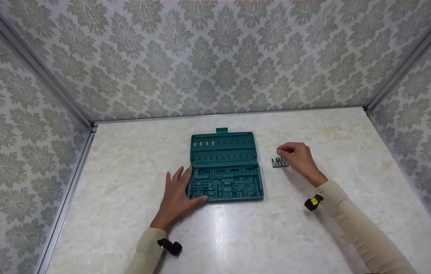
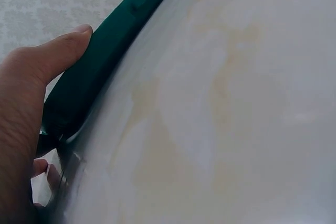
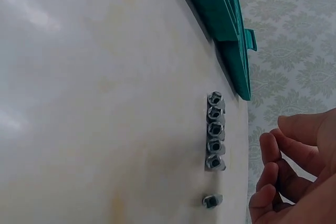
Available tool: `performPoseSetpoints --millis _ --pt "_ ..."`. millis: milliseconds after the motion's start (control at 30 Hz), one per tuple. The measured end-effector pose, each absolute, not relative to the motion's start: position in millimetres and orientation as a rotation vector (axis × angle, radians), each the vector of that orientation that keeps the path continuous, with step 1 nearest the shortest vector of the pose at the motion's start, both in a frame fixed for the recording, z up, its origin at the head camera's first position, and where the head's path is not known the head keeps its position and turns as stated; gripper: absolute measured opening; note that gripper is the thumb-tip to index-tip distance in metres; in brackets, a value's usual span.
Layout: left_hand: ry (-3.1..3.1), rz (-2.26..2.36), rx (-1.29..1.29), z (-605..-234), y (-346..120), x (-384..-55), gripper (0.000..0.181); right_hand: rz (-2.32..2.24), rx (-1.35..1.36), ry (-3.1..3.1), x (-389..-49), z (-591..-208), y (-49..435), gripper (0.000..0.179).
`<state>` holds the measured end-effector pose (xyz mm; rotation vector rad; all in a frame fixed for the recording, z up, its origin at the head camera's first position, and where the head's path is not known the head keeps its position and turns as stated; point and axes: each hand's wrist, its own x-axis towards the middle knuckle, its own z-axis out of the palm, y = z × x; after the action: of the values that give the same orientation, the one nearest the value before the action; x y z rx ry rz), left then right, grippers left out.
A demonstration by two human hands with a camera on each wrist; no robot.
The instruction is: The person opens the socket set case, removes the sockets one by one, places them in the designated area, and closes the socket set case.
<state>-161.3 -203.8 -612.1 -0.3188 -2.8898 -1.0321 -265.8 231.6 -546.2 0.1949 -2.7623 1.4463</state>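
Note:
A green plastic tool case (image 1: 226,164) lies unfolded on the table, its moulded slots showing. Several small silver pieces (image 1: 204,143) sit in the left end of its upper row. My left hand (image 1: 179,198) rests against the case's front left corner, thumb along the front edge, other fingers stretched along the left side. To the right of the case, several metal sockets (image 3: 215,129) stand in a tight row, and a single socket (image 3: 212,201) stands apart. My right hand (image 1: 297,156) hovers close by this row, fingers loosely bent, with nothing visible between thumb and fingertips.
The pale marbled table (image 1: 124,160) meets patterned wall panels (image 1: 223,64) at the back and on both sides. A latch tab (image 1: 221,130) sticks out from the case's far edge. Each wrist wears a small black camera (image 1: 313,202).

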Motion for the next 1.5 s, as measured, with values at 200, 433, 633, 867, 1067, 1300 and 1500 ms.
performPoseSetpoints --millis 200,433,633,867,1067,1300,1500 --pt "-2.883 -1.044 -0.306 -613.7 -204.9 -159.6 0.122 1.541 0.267 -2.772 -272.5 -543.7 207.8 0.025" --pt "-2.883 -1.059 -0.293 -615.3 -207.8 -159.0 0.121 1.544 0.395 -2.788 -283.2 -541.9 173.5 0.022" --pt "-2.864 -1.078 -0.311 -615.3 -205.8 -159.8 0.122 1.582 0.506 -2.771 -293.4 -542.5 153.3 0.023" --pt "-2.882 -1.067 -0.287 -613.8 -201.5 -158.4 0.121 1.569 0.585 -2.793 -305.7 -539.0 128.5 0.023" --pt "-2.901 -1.052 -0.261 -613.4 -199.3 -157.8 0.121 1.565 0.635 -2.815 -314.0 -538.1 108.0 0.024" --pt "-2.9 -1.03 -0.3 -611.0 -199.4 -159.9 0.121 1.56 0.656 -2.845 -324.2 -539.2 88.2 0.022" --pt "-2.877 -0.999 -0.355 -609.1 -205.1 -160.4 0.121 1.557 0.702 -2.822 -332.8 -542.8 66.9 0.022"
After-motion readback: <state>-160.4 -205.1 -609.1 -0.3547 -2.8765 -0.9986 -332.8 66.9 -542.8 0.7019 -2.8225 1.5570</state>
